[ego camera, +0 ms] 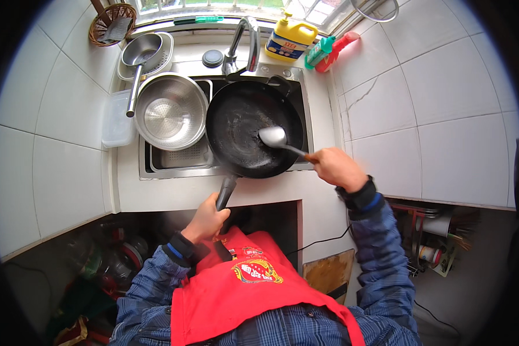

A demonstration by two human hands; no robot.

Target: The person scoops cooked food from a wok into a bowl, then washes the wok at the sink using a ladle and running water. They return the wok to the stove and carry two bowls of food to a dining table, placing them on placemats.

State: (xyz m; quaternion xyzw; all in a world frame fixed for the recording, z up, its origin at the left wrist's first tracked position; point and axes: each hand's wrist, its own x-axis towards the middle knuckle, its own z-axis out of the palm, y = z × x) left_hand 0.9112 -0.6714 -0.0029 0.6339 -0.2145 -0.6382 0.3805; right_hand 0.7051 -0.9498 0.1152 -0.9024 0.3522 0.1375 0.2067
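Observation:
A black wok (pixel 238 125) rests over the right basin of the sink (pixel 307 125). My left hand (pixel 206 218) grips the wok's long black handle (pixel 227 190) at the near side. In my right hand (pixel 339 168) is the wooden grip of a metal spatula (pixel 273 136). The spatula's head lies inside the wok, right of its middle, where the dark surface shows pale wet-looking streaks. Above the wok's far rim arches a chrome faucet (pixel 254 43); I see no clear stream of water from it.
Left of the wok, a steel perforated basin (pixel 168 112) sits over the other sink bowl. A small saucepan (pixel 142 49) and a clear plastic container (pixel 117 119) stand beside it. Behind are a yellow pump jug (pixel 290 41), a green bottle (pixel 319 54) and a red spray bottle (pixel 337 52).

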